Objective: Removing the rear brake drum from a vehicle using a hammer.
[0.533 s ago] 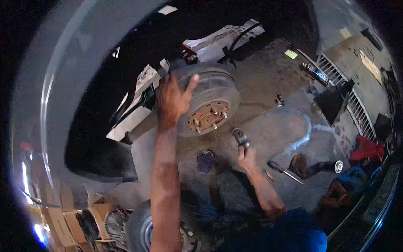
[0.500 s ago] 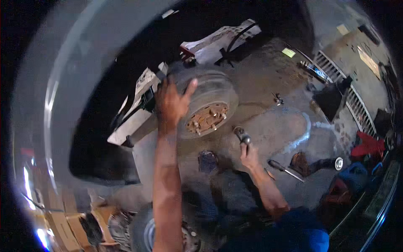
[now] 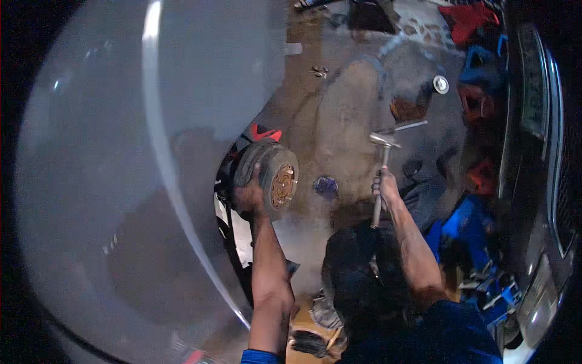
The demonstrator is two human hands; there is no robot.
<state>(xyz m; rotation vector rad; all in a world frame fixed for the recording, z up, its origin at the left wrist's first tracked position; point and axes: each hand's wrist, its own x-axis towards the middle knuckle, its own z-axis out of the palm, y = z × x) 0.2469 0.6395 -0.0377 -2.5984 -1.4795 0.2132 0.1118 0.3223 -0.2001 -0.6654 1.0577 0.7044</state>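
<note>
A dark round brake drum [image 3: 290,159] with a rusty hub face and several studs stands within the wheel opening. My left hand [image 3: 250,191] lies against its near-left side, thumb stretched upward along the drum; its other fingers are partly in shadow and blurred. To the right, my right hand [image 3: 385,185] is wrapped round the handle of a metal hammer [image 3: 384,151]. The hammer stands head up and apart from the drum, its handle end showing below my fist.
A grey car body panel [image 3: 103,151] fills the left side. On the floor are small metal parts [image 3: 318,71], a metal rod [image 3: 412,125] and a round silver-rimmed object [image 3: 441,84]. Red and blue items [image 3: 479,65] stand at right, beside another vehicle's front end [image 3: 533,133].
The view has swung, so the drum appears lower and farther left. My right hand has brought the hammer away from the drum and raised it. My left hand remains by the drum.
</note>
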